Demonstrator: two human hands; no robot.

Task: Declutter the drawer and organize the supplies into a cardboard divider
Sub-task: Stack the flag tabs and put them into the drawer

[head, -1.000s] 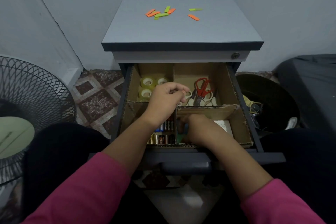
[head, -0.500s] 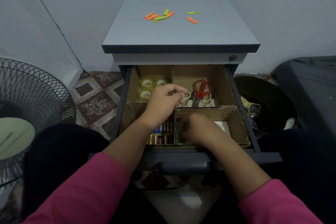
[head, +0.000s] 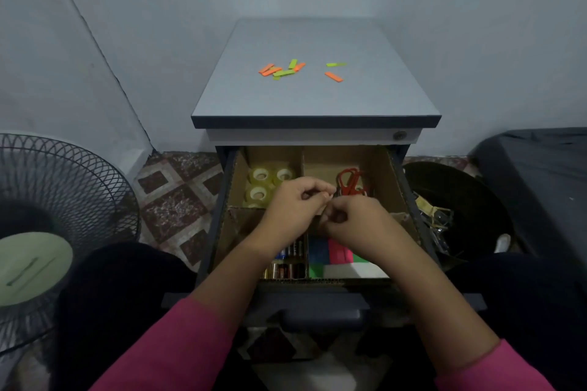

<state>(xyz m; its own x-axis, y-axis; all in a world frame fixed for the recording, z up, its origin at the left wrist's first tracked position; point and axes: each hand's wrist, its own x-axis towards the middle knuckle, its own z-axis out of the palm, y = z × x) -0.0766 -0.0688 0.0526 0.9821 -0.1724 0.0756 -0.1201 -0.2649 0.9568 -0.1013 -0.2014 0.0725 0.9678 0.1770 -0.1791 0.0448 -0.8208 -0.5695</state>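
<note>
Both hands, left and right, meet curled above the cardboard divider's centre wall; grip contents unclear.

Open drawer lined with cardboard divider, four compartments: clear tape rolls far left, red scissors far right, batteries near left, coloured paper pads near right

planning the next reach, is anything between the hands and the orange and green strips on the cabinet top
Nothing visible. Both hands, left and right, hover over the open drawer's cardboard divider; the strips lie loose on the cabinet top, with only bare surface in front of them.
</note>
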